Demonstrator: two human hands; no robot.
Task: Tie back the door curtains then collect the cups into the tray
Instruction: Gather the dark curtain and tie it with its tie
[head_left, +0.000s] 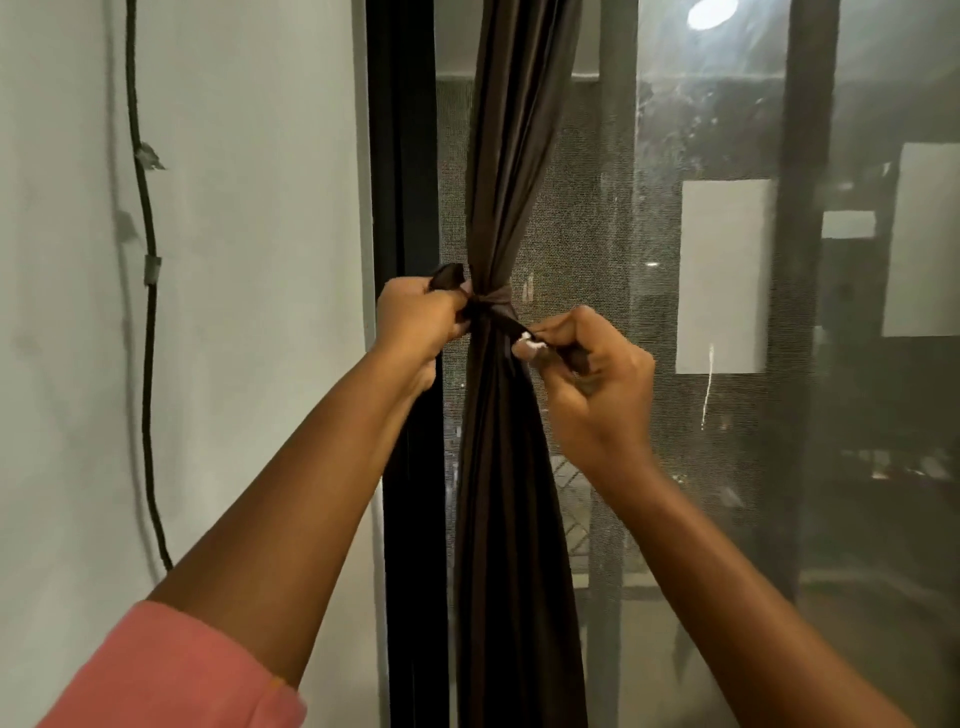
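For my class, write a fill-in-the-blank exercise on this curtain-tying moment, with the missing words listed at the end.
1. The curtain is gathered by a dark ____ wrapped round its middle.
2. Each end of the tie is pinched by one ____.
3. The left hand is nearer the ____ than the right hand.
4. A black ____ runs down the wall.

Missing words: tie; hand; wall; cable
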